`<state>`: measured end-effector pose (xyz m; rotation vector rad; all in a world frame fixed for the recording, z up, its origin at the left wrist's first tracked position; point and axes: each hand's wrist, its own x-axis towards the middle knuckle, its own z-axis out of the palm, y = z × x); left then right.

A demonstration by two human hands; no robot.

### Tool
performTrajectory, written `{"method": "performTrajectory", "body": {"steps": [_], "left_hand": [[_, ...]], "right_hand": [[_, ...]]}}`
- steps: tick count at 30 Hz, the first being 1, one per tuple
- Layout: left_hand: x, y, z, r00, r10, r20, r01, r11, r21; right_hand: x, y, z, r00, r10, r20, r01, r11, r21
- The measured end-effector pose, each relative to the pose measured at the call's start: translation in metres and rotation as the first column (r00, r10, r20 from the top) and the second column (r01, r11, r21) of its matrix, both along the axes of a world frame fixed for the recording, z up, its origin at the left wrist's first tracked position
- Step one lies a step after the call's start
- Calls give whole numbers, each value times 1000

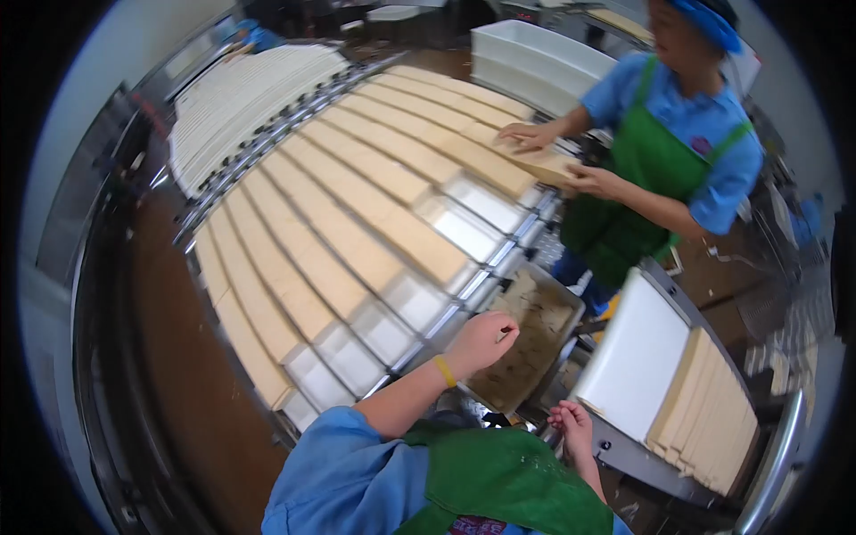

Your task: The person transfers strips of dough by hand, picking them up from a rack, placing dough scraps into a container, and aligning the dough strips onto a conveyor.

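Observation:
My left hand (484, 341), with a yellow band at its wrist, hovers over the near side of a grey bin (571, 314) that holds pale scraps. Its fingers are curled in, and whatever may be in them is hidden. Lower right, my right hand (572, 422) is beside the near edge of a white slanted board (629, 334). Its fingertips are pinched together; I cannot make out anything in them. On the conveyor (455, 312) to the left lie long pale-yellow, dough-like strips (312, 232) in rows between thin dark lines. A stack of similar strips (704, 415) leans on the board's right part.
Across the bin, a co-worker (664, 152) in a green apron has both hands on a strip (544, 163) at the conveyor's far corner. Behind are a white tub (535, 62) and white ridged sheets (250, 107). A metal rail (780, 455) curves at lower right.

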<state>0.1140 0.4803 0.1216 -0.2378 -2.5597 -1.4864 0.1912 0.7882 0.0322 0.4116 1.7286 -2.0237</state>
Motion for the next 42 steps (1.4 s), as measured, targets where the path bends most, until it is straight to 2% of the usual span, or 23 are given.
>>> {"method": "performTrajectory", "body": {"steps": [2, 3, 6, 8, 10, 13, 14, 15, 16, 17, 18, 21, 24, 26, 28, 31, 34, 36, 40, 42], "left_hand": [[-8, 37, 2, 997, -70, 44, 71, 997, -13], [-15, 55, -11, 991, -131, 12, 131, 991, -25], [-26, 116, -9, 973, -224, 61, 226, 973, -35], [-35, 155, -12, 951, -288, 112, 292, 956, -20], [-47, 197, -19, 930, -352, 103, 357, 933, -37], [-60, 257, -26, 910, -408, 73, 413, 907, -76], [-64, 274, -32, 907, -408, 100, 414, 909, -44], [-69, 291, -35, 895, -438, 82, 444, 892, -87], [-74, 306, -38, 882, -467, 62, 471, 873, -128], [-81, 321, -42, 863, -479, 157, 499, 858, -125], [-89, 335, -48, 854, -495, 159, 517, 842, -153], [-123, 374, -80, 841, -516, 162, 541, 806, -241], [-170, 420, -109, 833, -551, -44, 502, 788, -357], [-203, 458, -115, 817, -568, -101, 468, 755, -459], [-226, 504, -95, 834, -552, -16, 428, 664, -613], [-246, 551, -100, 850, -526, -25, 377, 641, -668], [-242, 568, -122, 886, -404, -230, 172, 745, -645], [-237, 566, -122, 916, -380, -130, 190, 695, -693], [-233, 538, -100, 964, -266, -6, 163, 608, -777], [-234, 498, -110, 962, -171, -215, -76, 589, -805]], "right_hand": [[11, 33, -3, 992, -111, -55, 109, 993, -38], [17, 50, -1, 982, -177, -59, 175, 984, -38], [37, 117, -21, 937, -334, -97, 338, 941, 21], [51, 156, -36, 860, -504, -84, 507, 862, 16], [62, 200, -61, 731, -657, -182, 681, 720, 136], [68, 255, -82, 589, -798, -124, 798, 551, 243], [62, 263, -73, 592, -803, -71, 797, 570, 201], [56, 272, -75, 579, -815, 2, 811, 576, 102], [50, 274, -68, 602, -798, -33, 798, 601, 43], [40, 277, -70, 621, -782, -50, 783, 618, 74], [31, 274, -69, 587, -808, -43, 809, 587, 22], [12, 260, -57, 607, -794, -31, 794, 604, 77], [18, 256, -72, 695, -712, -100, 719, 681, 141], [21, 253, -61, 735, -655, -173, 677, 719, 157], [21, 254, -55, 749, -650, -127, 662, 739, 125], [18, 254, -41, 752, -658, -47, 660, 750, 52], [15, 253, -37, 737, -676, -13, 676, 737, 11], [15, 253, -40, 740, -672, -15, 672, 740, -2], [12, 257, -36, 842, -535, -66, 539, 840, 64], [6, 260, -24, 904, -423, -58, 427, 900, 82]]}}
